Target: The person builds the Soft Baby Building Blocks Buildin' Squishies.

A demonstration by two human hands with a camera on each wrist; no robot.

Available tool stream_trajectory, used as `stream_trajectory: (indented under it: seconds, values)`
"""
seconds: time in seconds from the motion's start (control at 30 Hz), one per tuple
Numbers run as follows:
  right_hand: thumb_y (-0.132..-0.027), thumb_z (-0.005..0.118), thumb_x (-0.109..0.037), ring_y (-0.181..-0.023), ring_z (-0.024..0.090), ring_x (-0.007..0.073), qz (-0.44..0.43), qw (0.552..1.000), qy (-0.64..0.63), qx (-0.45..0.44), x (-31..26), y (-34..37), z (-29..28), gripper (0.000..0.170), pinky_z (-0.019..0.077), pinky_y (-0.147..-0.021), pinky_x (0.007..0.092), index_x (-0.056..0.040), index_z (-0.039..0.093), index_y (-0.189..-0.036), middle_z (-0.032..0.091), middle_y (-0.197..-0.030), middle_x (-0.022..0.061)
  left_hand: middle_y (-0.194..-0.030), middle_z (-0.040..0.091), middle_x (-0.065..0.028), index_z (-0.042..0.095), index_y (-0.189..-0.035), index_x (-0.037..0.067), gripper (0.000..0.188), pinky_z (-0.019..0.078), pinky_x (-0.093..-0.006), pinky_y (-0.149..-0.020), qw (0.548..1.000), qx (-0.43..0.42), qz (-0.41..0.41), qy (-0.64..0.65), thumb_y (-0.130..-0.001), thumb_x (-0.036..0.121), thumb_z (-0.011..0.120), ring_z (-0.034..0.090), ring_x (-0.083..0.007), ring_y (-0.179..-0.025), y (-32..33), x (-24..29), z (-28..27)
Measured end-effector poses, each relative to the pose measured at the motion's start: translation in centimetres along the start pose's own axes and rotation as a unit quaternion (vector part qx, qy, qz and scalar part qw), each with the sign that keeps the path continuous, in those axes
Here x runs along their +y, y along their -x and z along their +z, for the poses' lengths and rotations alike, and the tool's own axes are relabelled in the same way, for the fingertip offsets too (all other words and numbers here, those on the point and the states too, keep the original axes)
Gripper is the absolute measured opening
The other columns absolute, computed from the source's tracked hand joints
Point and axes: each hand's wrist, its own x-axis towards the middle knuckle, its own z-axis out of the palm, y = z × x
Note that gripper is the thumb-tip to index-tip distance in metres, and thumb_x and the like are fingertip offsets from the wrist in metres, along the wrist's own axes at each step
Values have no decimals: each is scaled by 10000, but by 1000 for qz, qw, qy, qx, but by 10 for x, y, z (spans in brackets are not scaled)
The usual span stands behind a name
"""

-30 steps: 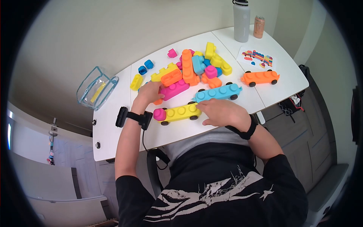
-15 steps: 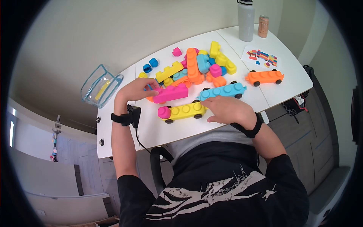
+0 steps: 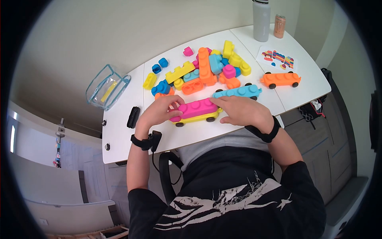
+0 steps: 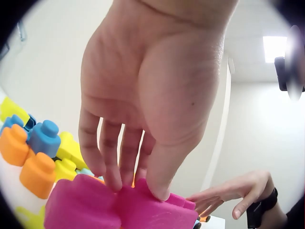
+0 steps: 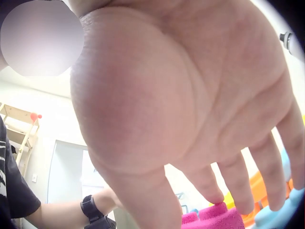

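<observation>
The left hand [image 3: 158, 110] pinches a long pink block [image 3: 197, 106] near its left end, directly above the yellow wheeled base [image 3: 201, 118]. In the left wrist view, the thumb of that hand [image 4: 147, 90] lies on one side of the pink block [image 4: 86, 202] and its fingers on the other. A small pink block [image 3: 175, 119] shows at the base's left end. Fingers of the right hand [image 3: 244, 112] rest lightly bent at the long block's right end; whether the block is seated is unclear. The right wrist view shows these fingers extended [image 5: 236, 183] beside the pink block [image 5: 219, 218].
Behind the hands lies a pile of blocks, including an orange one [image 3: 204, 65]. A blue wheeled base [image 3: 240, 91] and an orange one [image 3: 281, 79] stand rightward. Farther back are a picture sheet [image 3: 274, 57], bottle [image 3: 261, 22] and can [image 3: 279, 26]. A clear case [image 3: 107, 89] stands left.
The left hand has brought the long pink block from beside the pile toward the body, over the yellow base. The right hand has stayed near the base's right end.
</observation>
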Motion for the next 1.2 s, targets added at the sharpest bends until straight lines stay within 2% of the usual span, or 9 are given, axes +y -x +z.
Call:
stream_trajectory:
  seconds: [0.1, 0.17, 0.4, 0.67, 1.0, 1.13, 1.2]
  values:
    - [-925, 789, -227, -1249, 655, 350, -3, 1000, -7, 6, -1, 0, -1, 721, 529, -1032, 453, -33, 473, -1543, 677, -1343, 170, -1035, 747, -97, 698, -1177, 44, 291, 582, -349, -870, 1000, 10, -1, -1, -909, 96, 798, 748, -218, -965, 0, -1, 4]
    - [-925, 790, -203, -1321, 608, 372, 19, 999, -18, -28, -6, 0, -7, 757, 492, -1103, 451, -19, 437, -1568, 620, -1459, 202, -1043, 748, -101, 698, -1179, 44, 297, 584, -354, -883, 1000, 15, -3, 5, -905, 97, 801, 750, -224, -977, 0, -3, 6]
    - [-925, 789, -199, -1312, 612, 374, 14, 1000, -21, -13, -7, 4, -5, 718, 493, -1095, 458, -23, 472, -1545, 628, -1447, 194, -1070, 750, -110, 693, -1198, 47, 317, 592, -367, -900, 999, 33, 7, -11, -903, 87, 803, 750, -246, -1001, 4, 4, 8]
    - [-919, 787, -195, -1323, 604, 378, 16, 999, -29, -34, -15, 7, -8, 715, 492, -1107, 459, -34, 485, -1547, 579, -1521, 178, -1102, 739, -108, 676, -1196, 50, 325, 596, -374, -892, 999, 39, 13, -22, -899, 77, 805, 739, -258, -1043, 7, -3, 12]
    - [-924, 780, -199, -1285, 625, 366, 33, 998, 3, -45, -16, -3, 3, 620, 522, -1063, 463, -30, 569, -1482, 630, -1451, 151, -1099, 754, -130, 682, -1169, 53, 321, 576, -390, -893, 999, 22, -9, -26, -881, 92, 818, 738, -294, -1068, 5, -4, 17]
    - [-922, 784, -207, -1266, 635, 354, 29, 999, 17, -15, -8, -4, 2, 615, 538, -1033, 462, -57, 580, -1483, 657, -1401, 130, -1103, 762, -137, 686, -1178, 50, 313, 575, -394, -895, 997, 19, 6, -71, -895, 109, 804, 741, -302, -1065, 4, -3, 9]
    - [-923, 784, -210, -1259, 638, 352, 27, 999, 14, -17, -10, -2, -4, 613, 541, -1027, 462, -64, 582, -1483, 661, -1390, 124, -1126, 768, -144, 696, -1199, 38, 292, 577, -394, -891, 995, -37, 1, -88, -925, 112, 768, 744, -302, -1050, 1, -5, 0]
